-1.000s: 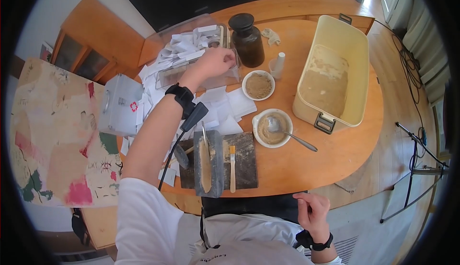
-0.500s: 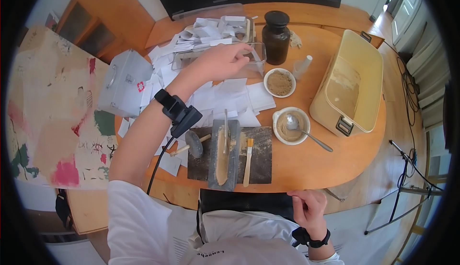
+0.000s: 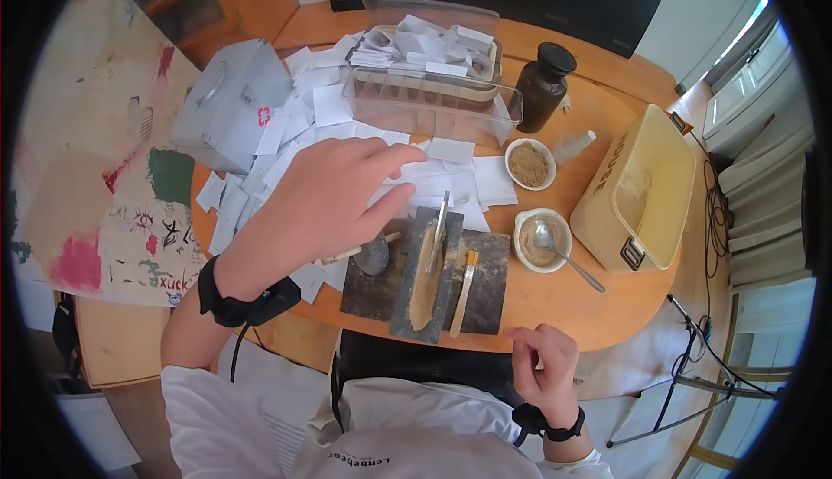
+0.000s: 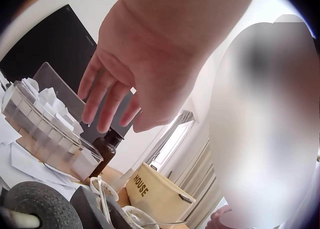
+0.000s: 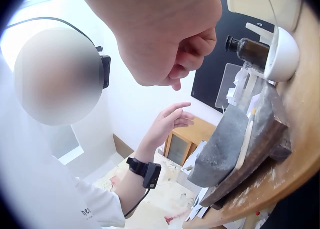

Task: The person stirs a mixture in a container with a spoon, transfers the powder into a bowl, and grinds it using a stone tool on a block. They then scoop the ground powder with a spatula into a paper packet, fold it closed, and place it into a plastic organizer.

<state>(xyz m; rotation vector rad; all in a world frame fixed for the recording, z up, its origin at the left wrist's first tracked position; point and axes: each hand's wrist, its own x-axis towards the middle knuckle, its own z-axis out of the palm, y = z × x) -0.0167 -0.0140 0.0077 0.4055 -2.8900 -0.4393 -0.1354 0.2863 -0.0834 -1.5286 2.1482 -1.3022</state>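
"HOUSE" on cream bin

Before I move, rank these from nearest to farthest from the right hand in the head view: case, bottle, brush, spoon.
From the right hand:
1. Brush and spoon: too close to call; brush on the board, spoon in a bowl.
2. Bottle: far side.
3. Case: far left.

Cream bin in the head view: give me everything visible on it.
The cream bin is a deep, rounded rectangular tub, plastic or painted metal by its look, open-topped, with dark "HOUSE" lettering and a dark handle on each end. Pale residue marks the inside. It stands upright on the wooden table; neither hand touches it.
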